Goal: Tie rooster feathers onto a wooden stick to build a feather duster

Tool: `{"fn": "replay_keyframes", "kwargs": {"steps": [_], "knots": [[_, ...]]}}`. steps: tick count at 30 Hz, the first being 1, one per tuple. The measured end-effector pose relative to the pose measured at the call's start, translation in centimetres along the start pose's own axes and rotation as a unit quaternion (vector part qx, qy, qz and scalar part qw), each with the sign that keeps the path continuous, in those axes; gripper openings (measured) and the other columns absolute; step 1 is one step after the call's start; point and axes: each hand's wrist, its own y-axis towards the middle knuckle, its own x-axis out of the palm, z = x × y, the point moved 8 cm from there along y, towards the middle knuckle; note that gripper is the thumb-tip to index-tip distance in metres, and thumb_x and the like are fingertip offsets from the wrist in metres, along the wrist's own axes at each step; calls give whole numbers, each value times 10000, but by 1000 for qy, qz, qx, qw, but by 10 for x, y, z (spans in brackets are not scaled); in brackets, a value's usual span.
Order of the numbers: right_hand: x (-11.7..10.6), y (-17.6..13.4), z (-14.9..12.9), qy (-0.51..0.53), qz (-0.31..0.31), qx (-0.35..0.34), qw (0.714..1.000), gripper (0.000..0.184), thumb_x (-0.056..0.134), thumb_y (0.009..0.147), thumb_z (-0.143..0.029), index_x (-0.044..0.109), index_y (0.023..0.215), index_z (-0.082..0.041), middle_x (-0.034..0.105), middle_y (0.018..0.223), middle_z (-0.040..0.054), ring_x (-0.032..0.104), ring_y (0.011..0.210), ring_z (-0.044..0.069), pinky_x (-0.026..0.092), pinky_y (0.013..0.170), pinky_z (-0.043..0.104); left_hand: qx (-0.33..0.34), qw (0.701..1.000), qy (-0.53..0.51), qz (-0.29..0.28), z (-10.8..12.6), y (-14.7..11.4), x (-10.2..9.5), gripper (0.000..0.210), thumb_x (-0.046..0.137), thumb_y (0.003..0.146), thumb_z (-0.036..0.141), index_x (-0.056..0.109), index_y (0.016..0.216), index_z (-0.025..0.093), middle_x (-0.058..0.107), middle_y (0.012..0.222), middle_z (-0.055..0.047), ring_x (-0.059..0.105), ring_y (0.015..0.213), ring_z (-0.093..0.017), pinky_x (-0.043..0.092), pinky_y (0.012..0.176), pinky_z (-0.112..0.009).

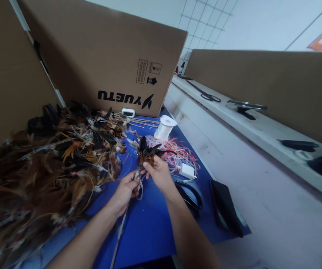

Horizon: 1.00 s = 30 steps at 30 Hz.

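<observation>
- L hand (128, 186) is clamping its fingers on a thin stick (120, 239), which is slanting down toward the wearer over the blue surface (152, 220).
- R hand (159, 172) is pinching a black-and-brown feather bundle (146, 151) betw. thumb & fingers, just above L; bundle is sitting at the stick's upper end.
- A pale ribbon loop (141, 191) is hanging beside L fingers; can't tell if its end is being held.
- Step in hand, prob.: feathers are being arranged at stick's top, ribbon maybe waiting for binding.
- Next move is prob. calling for a steady L grip, R fingers keeping plumes even.
- Loose feather pile (51, 172) is lying L; ribbon spool (165, 127) is standing beyond.
</observation>
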Motion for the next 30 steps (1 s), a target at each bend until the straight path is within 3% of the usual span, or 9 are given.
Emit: {"fn": "replay_keyframes", "kwargs": {"steps": [3,10,18,25,30], "knots": [[1,-1,0,-24,0,-8,1000,143,589,777,-320,509,785,-202,557,642,-31,641,548,148,413,366,194,-10,1000,-7,11,0,-1,-1,337,602,678,234,622,1004,152,383,633,47,314,520,-62,221,445,-168],[6,-3,2,-48,-12,-17,999,166,575,789,-348,483,758,-214,546,620,-36,643,553,148,412,370,193,-11,999,17,46,-3,-1,-8,432,615,710,537,635,898,149,403,633,40,308,519,-61,242,454,-153],[8,-4,3,-98,-2,-30,995,144,562,799,-352,501,768,-225,572,626,-28,654,572,170,445,386,216,7,998,51,40,-3,-1,-7,424,580,739,551,595,860,144,356,594,55,283,512,-62,233,452,-148],[11,-10,-5,-126,2,-71,989,125,545,827,-345,560,802,-223,615,657,-17,659,604,167,493,495,245,17,999,26,41,-4,2,-10,401,613,726,530,565,829,146,362,570,63,291,492,-54,241,433,-144],[-5,-11,-17,-48,56,-83,994,245,579,811,-335,581,1028,-222,648,769,5,645,607,145,478,476,229,26,998,11,47,-1,2,-14,378,606,746,511,537,745,140,387,555,58,302,469,-41,235,417,-138]]}}
